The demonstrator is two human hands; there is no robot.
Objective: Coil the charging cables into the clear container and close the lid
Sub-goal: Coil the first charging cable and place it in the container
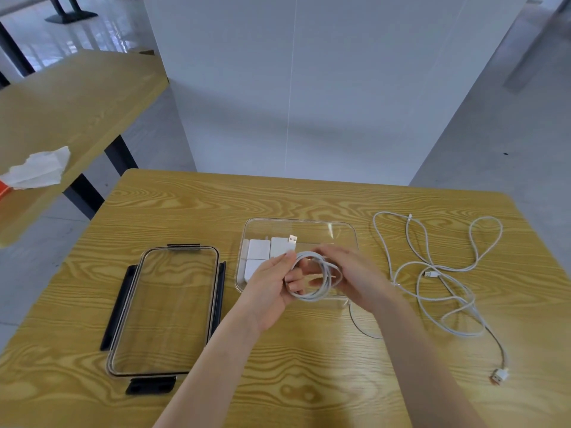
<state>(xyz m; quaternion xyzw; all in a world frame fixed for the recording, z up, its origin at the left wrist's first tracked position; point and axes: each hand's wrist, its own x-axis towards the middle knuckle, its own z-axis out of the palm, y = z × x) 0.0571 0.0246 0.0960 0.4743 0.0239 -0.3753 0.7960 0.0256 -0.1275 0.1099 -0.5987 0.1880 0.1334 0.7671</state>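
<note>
Fingers (292, 273), seemingly through cable coil (321, 281)

Nothing to read here, folks: the white chargers (262, 250) in the clear container (343, 233), the lid (167, 310) and the loose cables (438, 273) show no legible text, label or number.
</note>
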